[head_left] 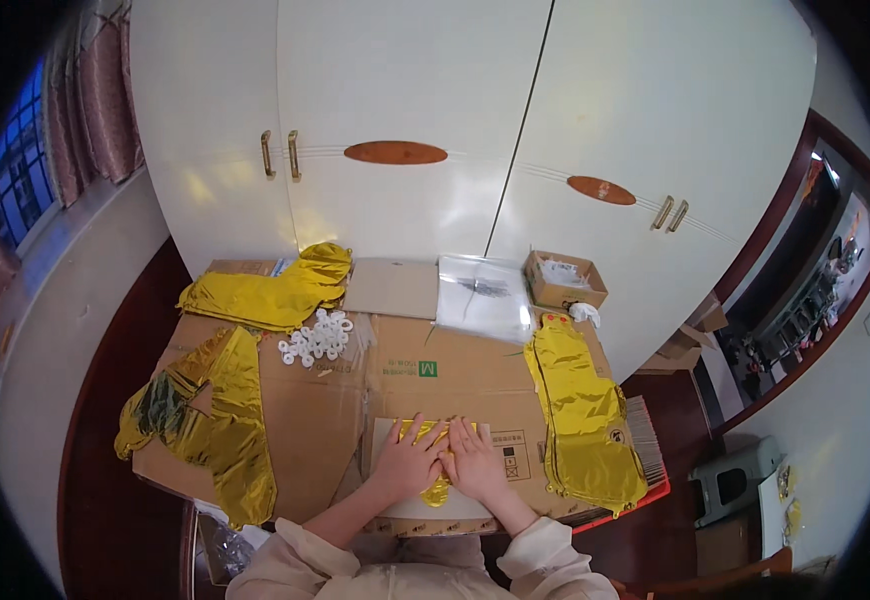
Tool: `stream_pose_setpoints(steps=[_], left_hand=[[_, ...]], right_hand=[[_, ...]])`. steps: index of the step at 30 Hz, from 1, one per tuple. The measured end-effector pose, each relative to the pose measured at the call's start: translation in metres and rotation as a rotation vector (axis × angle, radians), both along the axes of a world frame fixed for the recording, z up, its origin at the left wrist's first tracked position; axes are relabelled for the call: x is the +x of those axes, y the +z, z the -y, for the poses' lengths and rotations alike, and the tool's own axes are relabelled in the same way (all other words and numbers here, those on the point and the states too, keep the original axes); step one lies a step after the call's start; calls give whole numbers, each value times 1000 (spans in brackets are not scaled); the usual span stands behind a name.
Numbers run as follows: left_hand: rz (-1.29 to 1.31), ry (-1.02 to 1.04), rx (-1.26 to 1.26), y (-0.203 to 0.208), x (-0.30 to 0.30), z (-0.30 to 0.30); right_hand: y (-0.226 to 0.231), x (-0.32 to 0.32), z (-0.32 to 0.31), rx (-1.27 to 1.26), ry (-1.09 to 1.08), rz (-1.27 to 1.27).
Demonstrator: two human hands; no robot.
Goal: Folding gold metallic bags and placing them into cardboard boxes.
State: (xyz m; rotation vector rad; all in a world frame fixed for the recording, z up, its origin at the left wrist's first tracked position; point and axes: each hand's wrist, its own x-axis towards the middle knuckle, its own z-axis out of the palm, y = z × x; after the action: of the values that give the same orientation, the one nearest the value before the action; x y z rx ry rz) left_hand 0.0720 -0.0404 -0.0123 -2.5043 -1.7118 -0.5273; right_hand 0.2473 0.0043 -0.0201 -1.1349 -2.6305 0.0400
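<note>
Both my hands lie flat, side by side, on a folded piece of gold foil [436, 494] close to the near edge of the cardboard-covered table. Fingers stretched forward, my left hand [411, 464] presses on the foil's left part. My right hand [475, 464] rests on its right part, fingers also extended. Much of the foil is hidden beneath them; a rounded end shows between the wrists and a strip shows at the fingertips. Under the foil is a pale board [450, 511]. Neither hand is wrapped round anything.
Flat gold foil balloons lie left [240, 430], far left [265, 298] and right [580, 420]. White plastic rings [315, 338] sit in a pile. Clear plastic sheets [483, 300], a grey board [392, 287] and a small cardboard box [567, 292] line the back, before white cabinets [395, 90].
</note>
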Motion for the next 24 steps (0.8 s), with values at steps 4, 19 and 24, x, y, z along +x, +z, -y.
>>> stream_pose_setpoints(steps=[4, 19, 24], left_hand=[[15, 9, -129, 0, -6, 2], [-103, 207, -362, 24, -43, 20], [-287, 201, -379, 55, -50, 2]], right_hand=[[2, 4, 2, 36, 9, 33], [11, 16, 7, 3, -71, 101], [11, 18, 9, -23, -84, 118]])
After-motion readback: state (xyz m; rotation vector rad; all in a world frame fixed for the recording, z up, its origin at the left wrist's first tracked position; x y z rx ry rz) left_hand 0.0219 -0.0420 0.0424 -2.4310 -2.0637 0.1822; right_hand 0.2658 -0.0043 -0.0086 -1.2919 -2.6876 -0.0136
